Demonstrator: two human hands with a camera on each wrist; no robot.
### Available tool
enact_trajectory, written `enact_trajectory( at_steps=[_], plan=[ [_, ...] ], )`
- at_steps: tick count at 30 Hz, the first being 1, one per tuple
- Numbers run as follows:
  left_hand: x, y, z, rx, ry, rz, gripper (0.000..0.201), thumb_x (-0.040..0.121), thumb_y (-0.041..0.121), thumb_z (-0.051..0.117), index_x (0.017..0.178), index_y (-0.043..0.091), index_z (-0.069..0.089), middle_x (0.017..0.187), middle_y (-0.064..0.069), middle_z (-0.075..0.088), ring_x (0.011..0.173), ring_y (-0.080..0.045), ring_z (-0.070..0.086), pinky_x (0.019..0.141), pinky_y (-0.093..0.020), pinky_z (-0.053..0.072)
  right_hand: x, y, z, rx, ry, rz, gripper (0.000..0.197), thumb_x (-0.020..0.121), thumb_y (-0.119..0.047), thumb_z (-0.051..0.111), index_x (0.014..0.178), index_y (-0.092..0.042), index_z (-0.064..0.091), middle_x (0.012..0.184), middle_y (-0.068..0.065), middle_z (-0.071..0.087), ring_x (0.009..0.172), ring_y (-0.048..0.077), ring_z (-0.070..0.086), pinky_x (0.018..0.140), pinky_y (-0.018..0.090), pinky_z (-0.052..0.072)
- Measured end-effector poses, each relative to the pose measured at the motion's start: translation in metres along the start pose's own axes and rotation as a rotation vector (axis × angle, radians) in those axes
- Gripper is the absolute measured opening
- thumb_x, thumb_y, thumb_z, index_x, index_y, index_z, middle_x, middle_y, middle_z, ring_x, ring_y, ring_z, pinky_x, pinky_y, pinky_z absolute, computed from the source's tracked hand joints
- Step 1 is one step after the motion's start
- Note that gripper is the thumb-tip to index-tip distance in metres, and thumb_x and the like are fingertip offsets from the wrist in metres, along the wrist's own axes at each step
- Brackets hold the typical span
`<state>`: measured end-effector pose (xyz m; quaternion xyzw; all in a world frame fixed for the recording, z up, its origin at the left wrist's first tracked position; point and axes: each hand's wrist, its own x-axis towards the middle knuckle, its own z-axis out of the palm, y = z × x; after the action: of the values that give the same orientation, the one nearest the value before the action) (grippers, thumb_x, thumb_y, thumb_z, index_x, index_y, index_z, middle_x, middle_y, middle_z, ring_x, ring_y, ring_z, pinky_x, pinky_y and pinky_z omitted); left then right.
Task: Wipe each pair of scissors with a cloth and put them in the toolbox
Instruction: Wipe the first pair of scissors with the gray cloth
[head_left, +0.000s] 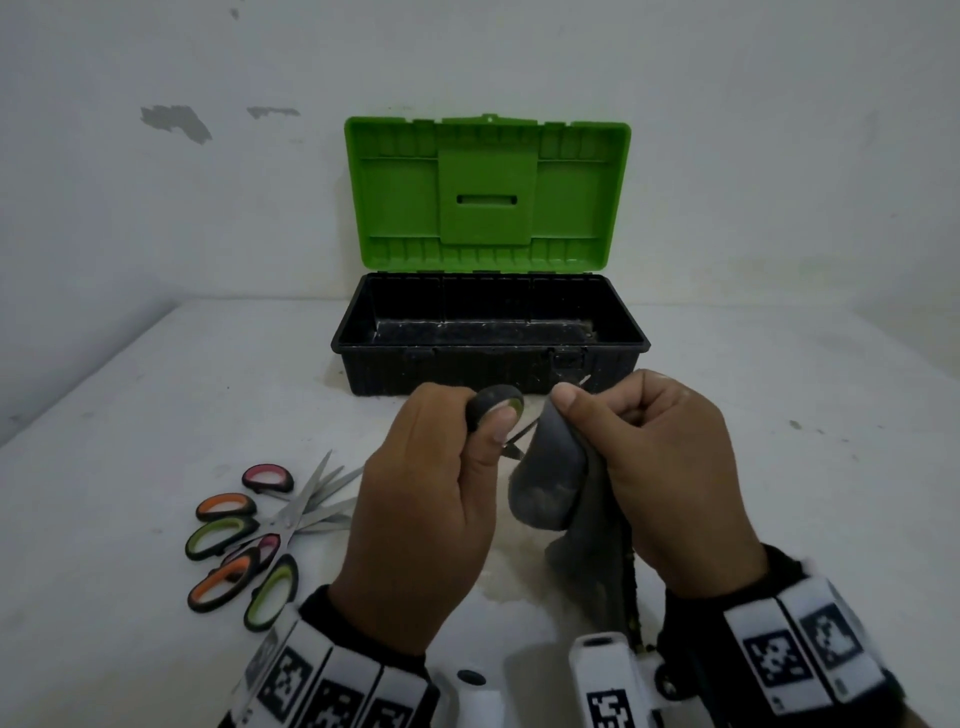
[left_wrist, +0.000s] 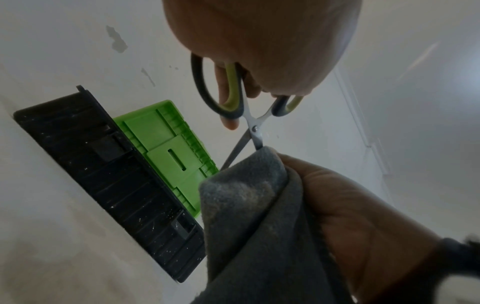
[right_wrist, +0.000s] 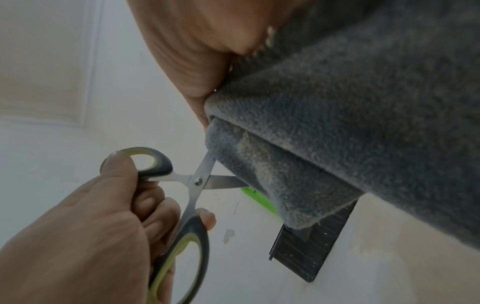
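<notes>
My left hand (head_left: 441, 467) grips the handles of a pair of scissors (left_wrist: 253, 123) with grey and yellow-green loops, thumb through the small loop, blades spread apart. My right hand (head_left: 660, 457) pinches a folded grey cloth (head_left: 550, 478) around one blade; that blade's tip pokes out past the thumb. In the right wrist view the scissors (right_wrist: 192, 185) cross at the pivot and both blades run into the cloth (right_wrist: 337, 133). Both hands hover in front of the toolbox (head_left: 491, 332), which is black with its green lid (head_left: 488, 192) standing open. No scissors show in the part of its inside that I see.
Three more pairs of scissors (head_left: 249, 535), with pink, orange and green handles, lie in a pile on the white table (head_left: 156, 395) to the left of my left hand. The toolbox stands against the white wall (head_left: 208, 208) at the back.
</notes>
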<state>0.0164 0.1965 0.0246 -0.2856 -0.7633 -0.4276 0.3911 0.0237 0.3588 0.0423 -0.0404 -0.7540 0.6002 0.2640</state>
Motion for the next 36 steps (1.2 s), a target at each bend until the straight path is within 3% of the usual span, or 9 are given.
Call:
enact_trajectory(
  at_steps=[8,12,18,22,27,32,36],
  plan=[
    [-0.003,-0.006,0.002,-0.016,0.005,0.0,0.033,0.102,0.036,0.036,0.09,0.01,0.052,0.067,-0.001,0.054,0.061,-0.008,0.05,0.06,-0.012,0.044,0.012,0.003,-0.003,-0.023,0.025,0.046,0.03,0.076,-0.034,0.081,0.065,-0.012,0.064,0.06,0.003,0.068,0.053,0.011,0.063,0.055,0.024,0.053],
    [-0.003,-0.011,-0.001,-0.009,0.023,0.0,0.028,0.102,0.039,0.034,0.093,0.016,0.048,0.067,0.0,0.055,0.063,-0.009,0.052,0.058,-0.013,0.046,0.008,0.001,-0.002,-0.012,-0.015,0.025,0.029,0.076,-0.033,0.082,0.063,-0.014,0.064,0.059,0.002,0.069,0.052,0.011,0.063,0.051,0.02,0.05],
    [-0.002,-0.011,-0.001,-0.01,0.001,-0.019,0.031,0.102,0.04,0.035,0.091,0.015,0.05,0.068,0.001,0.055,0.059,-0.008,0.054,0.056,-0.016,0.047,0.029,0.011,-0.007,-0.051,0.066,0.023,0.034,0.075,-0.035,0.082,0.064,-0.008,0.064,0.056,0.003,0.064,0.048,0.008,0.056,0.048,0.019,0.048],
    [0.001,-0.008,-0.002,-0.072,0.04,-0.139,0.028,0.101,0.044,0.035,0.092,0.022,0.05,0.071,0.009,0.054,0.056,-0.01,0.061,0.048,-0.023,0.051,0.036,0.015,-0.019,-0.017,0.117,0.054,0.033,0.076,-0.034,0.082,0.061,-0.014,0.061,0.052,-0.004,0.061,0.047,0.006,0.054,0.047,0.019,0.044],
    [0.006,-0.004,-0.001,-0.153,0.072,-0.308,0.033,0.1,0.039,0.038,0.091,0.012,0.055,0.066,0.009,0.05,0.055,-0.012,0.061,0.045,-0.023,0.055,0.02,0.003,-0.022,-0.063,0.051,-0.057,0.025,0.077,-0.031,0.081,0.068,-0.013,0.066,0.063,0.0,0.071,0.057,0.012,0.066,0.056,0.022,0.052],
    [0.015,0.003,-0.001,-0.346,0.076,-0.588,0.036,0.096,0.042,0.041,0.086,0.009,0.053,0.054,0.006,0.038,0.043,-0.008,0.045,0.047,-0.036,0.058,-0.004,-0.005,-0.004,-0.133,-0.078,-0.218,0.019,0.072,-0.024,0.085,0.073,-0.019,0.067,0.069,-0.007,0.072,0.06,0.005,0.067,0.055,0.013,0.051],
    [0.019,0.003,-0.005,-0.435,0.058,-0.705,0.041,0.095,0.043,0.041,0.084,0.005,0.051,0.054,-0.003,0.034,0.047,-0.019,0.037,0.047,-0.04,0.058,-0.007,-0.001,0.003,-0.26,-0.099,-0.305,0.02,0.071,-0.031,0.085,0.072,-0.025,0.066,0.071,-0.014,0.069,0.067,0.006,0.066,0.057,0.007,0.046]
  ],
)
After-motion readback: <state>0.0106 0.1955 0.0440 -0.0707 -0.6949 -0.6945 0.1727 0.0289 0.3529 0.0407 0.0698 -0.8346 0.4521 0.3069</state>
